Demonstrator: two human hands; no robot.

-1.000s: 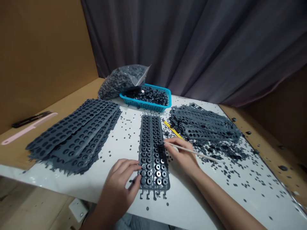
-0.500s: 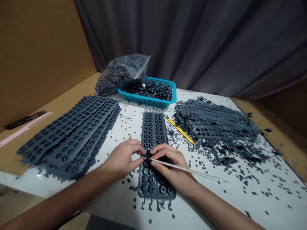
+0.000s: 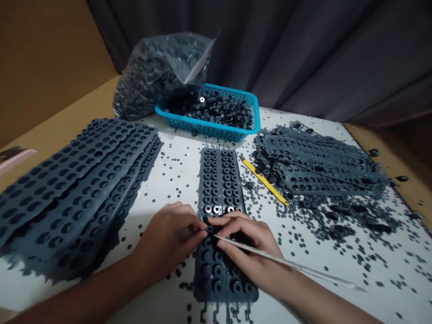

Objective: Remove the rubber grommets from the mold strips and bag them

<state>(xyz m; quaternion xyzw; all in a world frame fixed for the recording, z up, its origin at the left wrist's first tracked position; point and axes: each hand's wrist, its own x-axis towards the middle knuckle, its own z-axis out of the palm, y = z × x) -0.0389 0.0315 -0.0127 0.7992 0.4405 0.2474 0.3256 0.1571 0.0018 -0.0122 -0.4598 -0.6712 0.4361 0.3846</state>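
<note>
A dark grey moulded rubber sheet (image 3: 221,193) with rows of round ring-shaped pieces lies lengthwise in front of me. Over its middle, my left hand (image 3: 172,238) pinches thumb and forefinger together at one of the rings; what lies between the fingertips is too small to make out. Just to the right, my right hand (image 3: 251,247) holds a thin, pale, pointed stick (image 3: 290,261). One end of the stick is at the ring beside my left fingertips, and the other runs back over my right wrist. My right palm hides part of the sheet.
Stacked rubber sheets (image 3: 84,180) lie at left, and a pile of punched sheets (image 3: 324,157) at right. Behind stand a blue basket (image 3: 209,127) of small dark parts and a filled plastic bag (image 3: 158,67). A yellow cutter (image 3: 265,181) lies among scattered black discs on the white table (image 3: 175,168).
The view has shifted closer, so everything looks larger. Both hands stay over the middle of the sheet, the left fingertips now pinched closer together; the stick is still in my right hand.
</note>
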